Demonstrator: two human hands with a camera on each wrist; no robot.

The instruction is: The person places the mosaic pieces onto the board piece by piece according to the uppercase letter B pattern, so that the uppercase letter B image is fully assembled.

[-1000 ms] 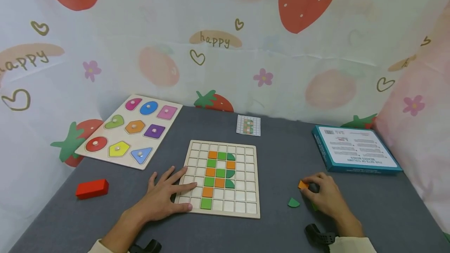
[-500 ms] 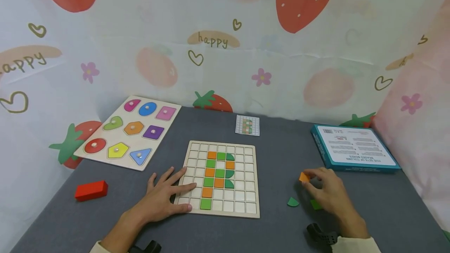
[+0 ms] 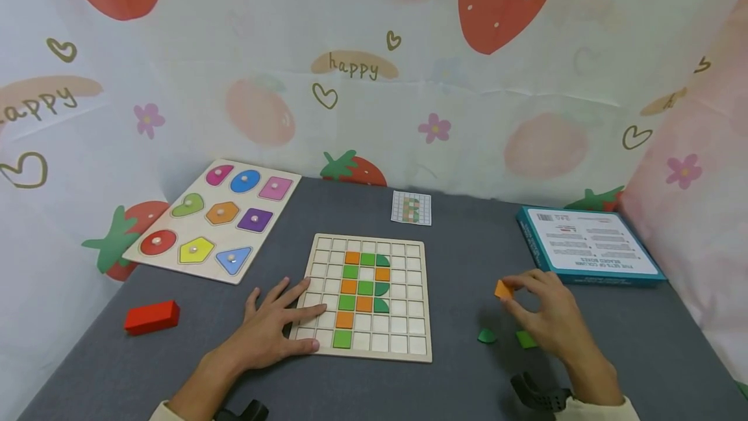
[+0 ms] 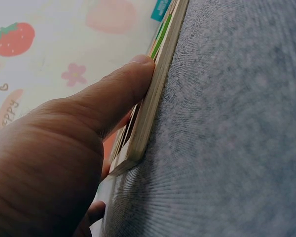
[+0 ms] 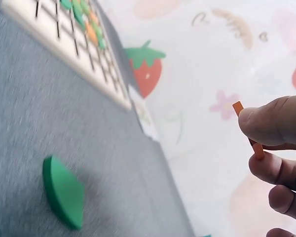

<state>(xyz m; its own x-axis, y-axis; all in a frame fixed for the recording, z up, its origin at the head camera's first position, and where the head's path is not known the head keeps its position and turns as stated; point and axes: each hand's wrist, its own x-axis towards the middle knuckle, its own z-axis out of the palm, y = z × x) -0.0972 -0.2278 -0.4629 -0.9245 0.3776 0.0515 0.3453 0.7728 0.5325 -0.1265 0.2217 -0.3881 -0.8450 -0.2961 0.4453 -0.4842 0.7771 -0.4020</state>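
Note:
My right hand (image 3: pixel 549 310) pinches a thin orange square tile (image 3: pixel 503 290) between thumb and fingers, above the table. Below it on the dark cloth lie a dark green quarter-round tile (image 3: pixel 486 336) and a light green square tile (image 3: pixel 526 340). My left hand (image 3: pixel 271 320) rests with spread fingers on the left side of a wooden grid board (image 3: pixel 429 317). In the left wrist view the thumb (image 4: pixel 123 81) presses on the board's rim. Orange, light green and dark green tiles fill several cells in the board's middle columns; the other cells are bare.
A small pattern card (image 3: pixel 411 208) lies behind the board. To the back left is a knobbed shape puzzle (image 3: pixel 219 219), with a red block (image 3: pixel 152 317) in front of it. A teal box (image 3: pixel 590 245) stands at the back right, near the printed curtain.
My right hand has risen off the table with the orange tile, uncovering the light green square tile beneath it. The left hand stays in place on the board.

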